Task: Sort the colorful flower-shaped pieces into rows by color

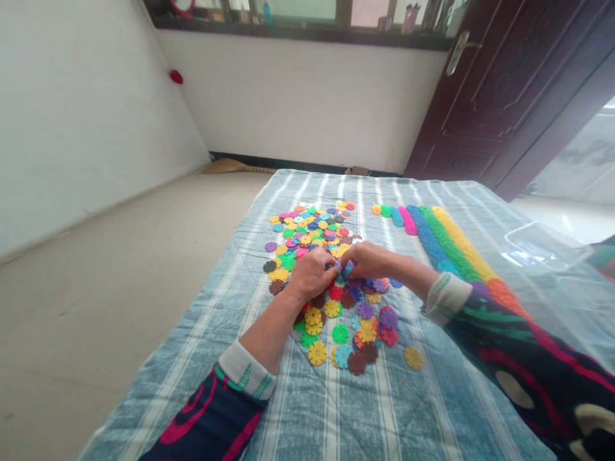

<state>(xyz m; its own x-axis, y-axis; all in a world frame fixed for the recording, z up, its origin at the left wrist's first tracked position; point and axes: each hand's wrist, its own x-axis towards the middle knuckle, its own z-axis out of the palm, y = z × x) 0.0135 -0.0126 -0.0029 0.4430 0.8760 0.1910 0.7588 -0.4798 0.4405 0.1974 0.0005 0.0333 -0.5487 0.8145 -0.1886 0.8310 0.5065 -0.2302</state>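
Two sleeves (211, 410); two hands (313, 275) curled over one disc pile (331, 308), whether grasping any I cannot tell.

On my remote feed from the head view, I can read no text, label, brand, number or sign, from upper left to lower right of the frame.
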